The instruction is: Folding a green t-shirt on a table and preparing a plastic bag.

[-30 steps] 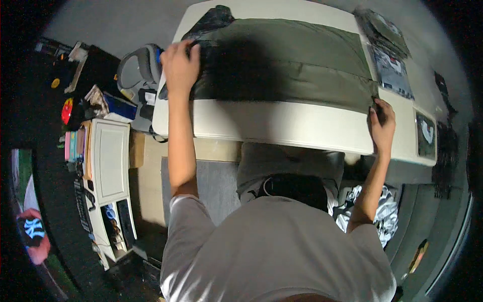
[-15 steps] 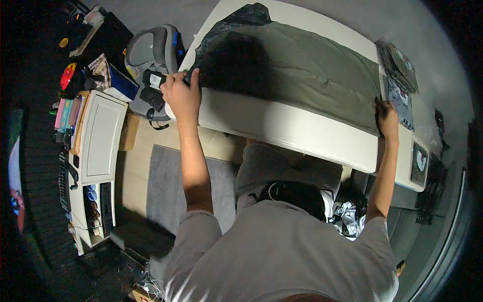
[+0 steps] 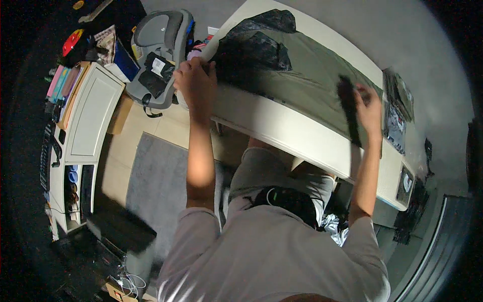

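A folded olive-green garment (image 3: 322,68) lies lengthwise across the white table (image 3: 282,128). Its left part is in deep shadow, and a dark, crumpled layer is bunched up there. At the left end, near the table's edge, my left hand (image 3: 197,83) pinches the garment's dark corner between thumb and fingers. Above the right end hovers my right hand (image 3: 370,105), slightly blurred, its fingers loosely bent and apart with no cloth visible in them. A dark shadow falls on the fabric just left of it.
Clear-wrapped folded clothes (image 3: 397,95) are stacked at the table's right. A grey child seat (image 3: 163,50) stands left of the table, with a dark packet on it. Farther left is a white cabinet (image 3: 95,113) topped with books. A grey mat (image 3: 156,176) covers part of the floor.
My right hand has let go of the garment's right edge and moved left and up over the cloth. The dark layer at the left end looks more bunched. My head view has shifted.
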